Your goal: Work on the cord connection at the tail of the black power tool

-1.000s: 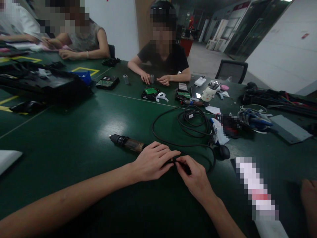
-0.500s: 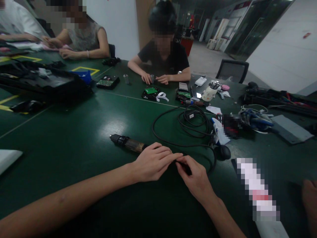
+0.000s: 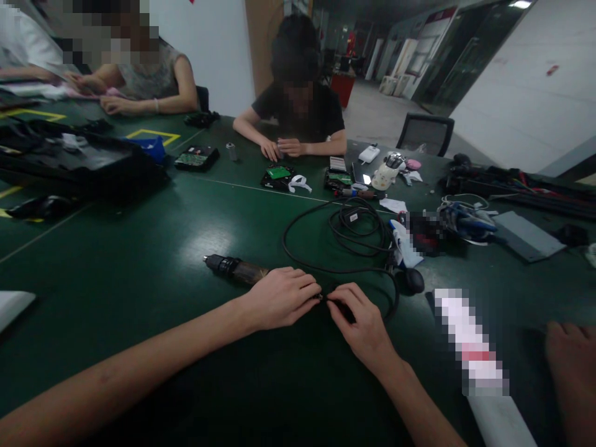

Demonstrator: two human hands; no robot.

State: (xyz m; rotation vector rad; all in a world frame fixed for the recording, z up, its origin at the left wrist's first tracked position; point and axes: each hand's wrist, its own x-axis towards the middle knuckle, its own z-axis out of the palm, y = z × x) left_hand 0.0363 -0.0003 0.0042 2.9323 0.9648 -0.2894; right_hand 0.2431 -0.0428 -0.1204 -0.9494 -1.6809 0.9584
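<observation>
Tabletop (image 3: 223,385), smooth and green, is faintly shining.
Right hand (image 3: 361,320) is holding thumb and fingertips almost together, contents unclear; left hand (image 3: 282,299) is firmly gripping a dark cylindrical screwdriver (image 3: 237,269), lying before looping black cable (image 3: 363,271).

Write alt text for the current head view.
The left hand holds a dark cylindrical tool on a green table; the right hand is close to its end, any held item unclear. Beyond lies a coiled black cable, and a person sits opposite.
</observation>
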